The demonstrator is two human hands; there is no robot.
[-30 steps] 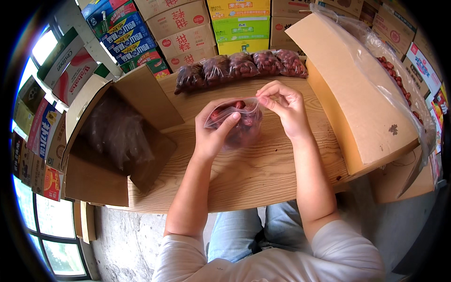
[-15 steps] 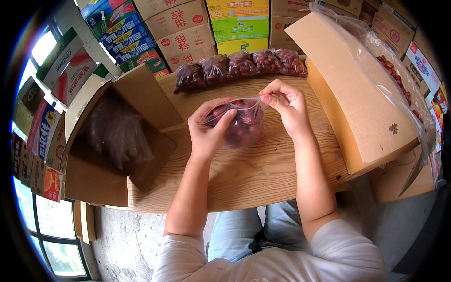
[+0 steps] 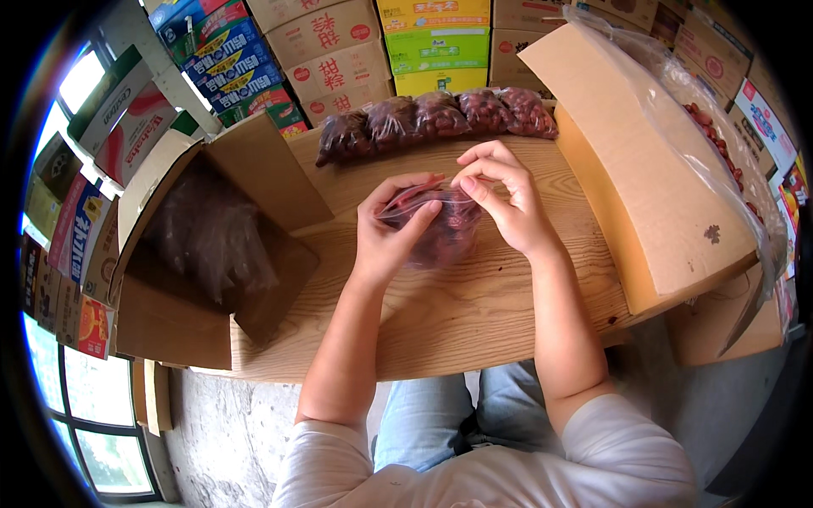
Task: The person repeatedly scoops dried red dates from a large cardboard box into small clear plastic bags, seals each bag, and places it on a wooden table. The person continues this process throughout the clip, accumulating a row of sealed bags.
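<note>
A clear zip bag (image 3: 442, 244) filled with dark red dried dates stands on the wooden table in front of me. My left hand (image 3: 394, 227) grips the left side of its mouth, thumb across the front and fingers behind. At the right end of the opening, my right hand (image 3: 506, 196) pinches the bag's top edge between thumb and forefinger, its other fingers curled loosely above. Dates show through the mouth and the clear sides. Behind both hands, several filled date bags (image 3: 440, 116) lie side by side in a row.
On the left, an open cardboard box (image 3: 174, 317) lies on its side with clear plastic bags (image 3: 220, 241) inside. A large carton (image 3: 635, 161) at the right holds loose dates (image 3: 718, 144) in a plastic liner. Stacked cartons (image 3: 326, 51) line the back of the wooden table (image 3: 474, 330).
My right hand has slid slightly left along the bag's top edge, toward my left hand. My left hand has shifted a little right, and the bag's mouth looks narrower.
</note>
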